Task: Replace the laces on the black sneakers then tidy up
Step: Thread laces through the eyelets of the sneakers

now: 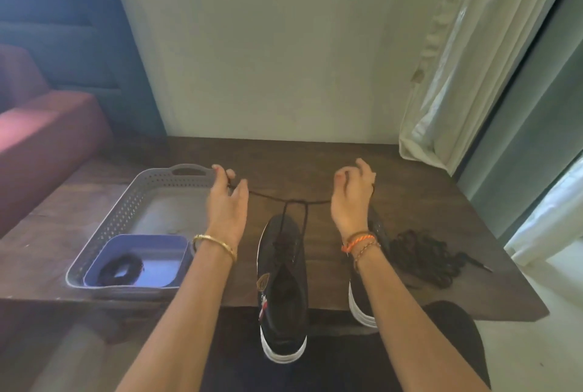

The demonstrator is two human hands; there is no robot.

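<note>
A black sneaker with a white sole lies in front of me, its heel hanging over the table's near edge. A black lace runs up from its eyelets and stretches out sideways to both hands. My left hand pinches the lace's left end above the tray's right rim. My right hand holds the right end with curled fingers. A second black sneaker sits to the right, mostly hidden behind my right forearm. A loose pile of black laces lies on the table right of it.
A grey perforated tray stands at the left on the dark wooden table. Inside it a small purple tub holds a coiled black lace. A red sofa is at far left, a white curtain at the right.
</note>
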